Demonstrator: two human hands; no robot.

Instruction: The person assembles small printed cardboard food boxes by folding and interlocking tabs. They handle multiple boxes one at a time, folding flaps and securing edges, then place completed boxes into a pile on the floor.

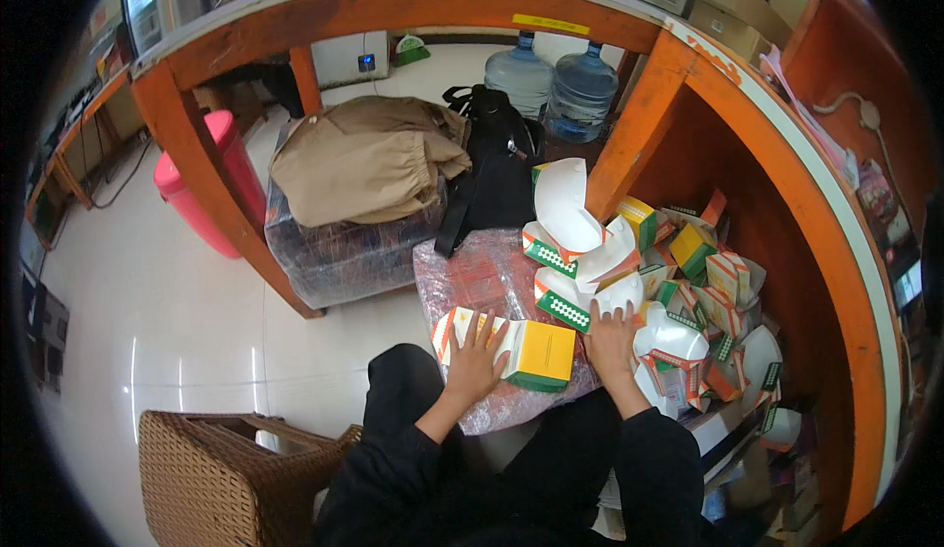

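A paper food carton [547, 352], with a yellow panel, a green edge and a white and orange flap, lies on a plastic-wrapped package [467, 270] in front of my knees. My left hand [476, 358] rests flat on the carton's white and orange part, its fingers spread. Just right of the carton, my right hand [614, 343] has its fingers stretched out against the nearest of several opened white cartons [562, 309] with orange and green trim. The undersides of its fingertips are hidden, and I see nothing held in it.
More folded cartons [723, 282] are heaped at the right, inside an orange wooden frame [787, 183]. Beyond the package are a black bag [497, 169], a tan jacket [369, 159] on a wrapped bundle, and water jugs [582, 95]. A wicker stool [206, 468] stands lower left, a pink bin [211, 183] farther back.
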